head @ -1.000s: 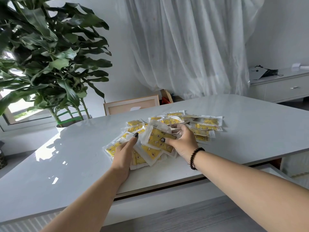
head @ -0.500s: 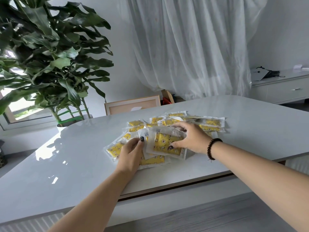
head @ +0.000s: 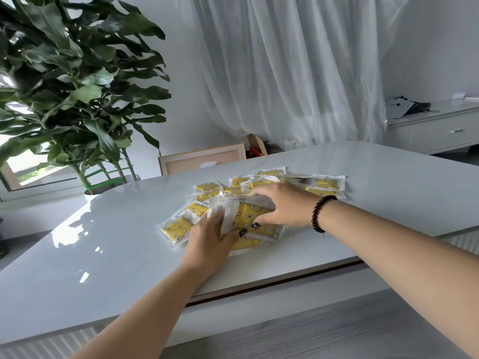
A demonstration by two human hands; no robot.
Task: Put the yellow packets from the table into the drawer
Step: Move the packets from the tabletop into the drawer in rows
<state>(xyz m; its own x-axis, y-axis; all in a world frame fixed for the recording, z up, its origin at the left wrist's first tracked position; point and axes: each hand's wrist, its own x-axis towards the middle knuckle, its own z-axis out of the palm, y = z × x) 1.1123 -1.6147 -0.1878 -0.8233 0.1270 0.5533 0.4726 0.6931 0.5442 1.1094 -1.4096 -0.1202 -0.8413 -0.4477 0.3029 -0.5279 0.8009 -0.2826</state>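
Several yellow packets (head: 178, 228) in clear wrappers lie in a loose heap on the white table (head: 90, 255). My right hand (head: 285, 207), with a dark bead bracelet on its wrist, grips a small stack of packets (head: 248, 215) near the front of the heap, thumb underneath and fingers over the top. My left hand (head: 210, 242) holds the left edge of the same stack, with its thumb on top of a packet. More packets (head: 324, 185) lie spread behind my right hand. No drawer shows as open; a dark gap runs under the table's front edge.
A large leafy plant (head: 72, 86) stands at the table's far left corner. A framed board (head: 202, 159) leans behind the table below a white curtain (head: 285, 68). A white sideboard (head: 440, 130) with drawers stands at the right, papers and a dark object on top.
Both hands have drawn closer together around the stack at the front of the heap. My right hand slid left over the packets and my left thumb now lies on the stack.
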